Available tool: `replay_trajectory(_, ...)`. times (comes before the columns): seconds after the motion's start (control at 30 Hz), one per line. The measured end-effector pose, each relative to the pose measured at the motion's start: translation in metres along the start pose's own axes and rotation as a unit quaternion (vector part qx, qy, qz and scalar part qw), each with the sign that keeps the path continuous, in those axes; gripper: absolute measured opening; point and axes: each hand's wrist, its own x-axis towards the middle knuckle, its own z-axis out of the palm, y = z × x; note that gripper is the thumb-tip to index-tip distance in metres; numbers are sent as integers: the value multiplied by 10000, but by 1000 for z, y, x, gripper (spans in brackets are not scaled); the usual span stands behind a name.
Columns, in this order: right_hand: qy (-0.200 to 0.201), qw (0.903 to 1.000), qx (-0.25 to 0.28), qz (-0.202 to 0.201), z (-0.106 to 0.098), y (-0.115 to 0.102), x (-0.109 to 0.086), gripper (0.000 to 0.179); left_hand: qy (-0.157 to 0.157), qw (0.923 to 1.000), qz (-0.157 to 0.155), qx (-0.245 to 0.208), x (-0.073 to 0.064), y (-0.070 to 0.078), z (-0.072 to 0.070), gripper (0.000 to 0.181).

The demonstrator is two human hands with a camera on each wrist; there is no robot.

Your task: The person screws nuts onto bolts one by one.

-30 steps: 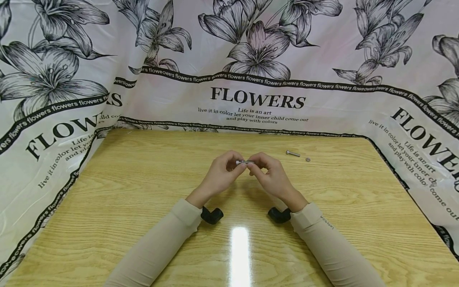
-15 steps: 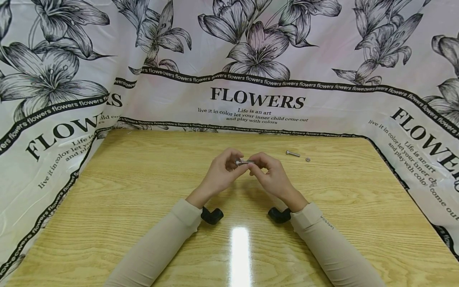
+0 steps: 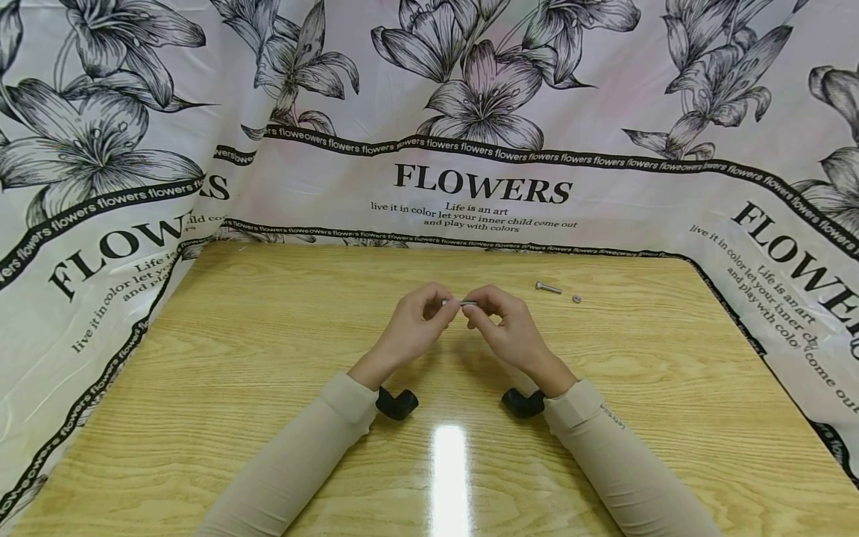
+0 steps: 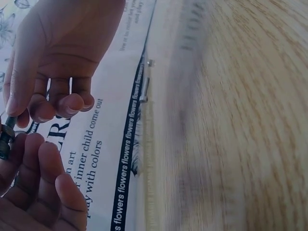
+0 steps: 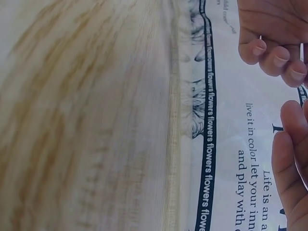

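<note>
Above the middle of the table, a metal bolt (image 3: 468, 303) lies level between the two hands, its head to the left. The left hand (image 3: 417, 317) pinches it near the head, with the thumb covering its middle in the head view. At the threaded end, the right hand (image 3: 506, 324) pinches the shank between thumb and index finger. A nut (image 4: 7, 131) shows on the bolt by the left fingers in the left wrist view. Only the other fingers of the left hand (image 5: 276, 48) and right hand (image 5: 291, 159) appear in the right wrist view; the bolt is out of sight there.
A second bolt (image 3: 548, 288) and a loose nut (image 3: 576, 298) lie on the wooden table (image 3: 268, 328), beyond and right of the hands. Flower-printed cloth (image 3: 322, 186) surrounds the table at the back and sides. Black wrist-worn pieces (image 3: 397, 404) sit beneath the cuffs.
Half a second ago the left thumb and index finger were parted, baring the bolt's head and middle. They have since come together on it and cover the middle. The right hand has stayed put.
</note>
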Motion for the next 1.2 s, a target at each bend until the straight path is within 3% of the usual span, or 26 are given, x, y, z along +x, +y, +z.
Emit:
replay_trajectory(0.23, -42, 10000, 22, 11, -1, -2, 0, 9, -54, 10000, -48, 32, 0, -1, 0, 30)
replay_trajectory(0.43, -30, 10000, 17, 24, 0, -1, 0, 8, 50, 9999, -106, -11, 0, 1, 0, 24)
replay_trajectory(0.7, -35, 10000, 55, 15, 0, -1, 0, 7, 13, 9998, 194, 24, 0, 1, 1, 15)
replay_trajectory(0.8, -8, 10000, 41, 18, 0, -1, 0, 8, -34, 9999, 155, 38, 1, 0, 1, 12)
replay_trajectory(1.03, -41, 10000, 46, -9, 0, -1, 0, 9, -73, 9999, -102, 73, 0, -1, 1, 31)
replay_trajectory(1.2, -53, 10000, 28, 7, 0, -1, 0, 9, -67, 9997, -234, 80, 1, -2, 2, 35)
